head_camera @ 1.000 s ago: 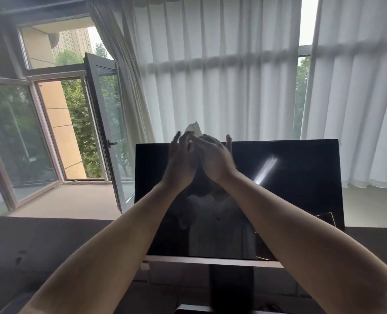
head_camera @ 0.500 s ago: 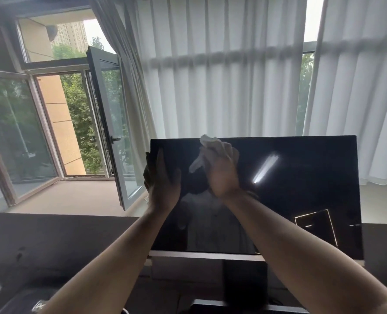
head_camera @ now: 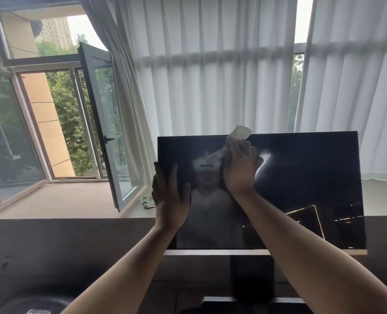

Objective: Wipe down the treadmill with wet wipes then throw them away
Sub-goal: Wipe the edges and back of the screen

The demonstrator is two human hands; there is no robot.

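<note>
Right hand point(head_camera: 241, 169) clamped on wet wipe point(head_camera: 239, 133), frame centre | left hand point(head_camera: 171, 200) gripped screen point(head_camera: 301, 189) edge | risk: hard push tilting screen

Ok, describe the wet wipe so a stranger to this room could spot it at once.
Find the big black screen standing before the white curtains. At its top edge, left of centre, the right hand presses against the glass. The wet wipe is the pale crumpled wad bunched in that hand, poking just above the screen's rim; the left hand, gripping the screen's left edge, holds no wipe.
</note>
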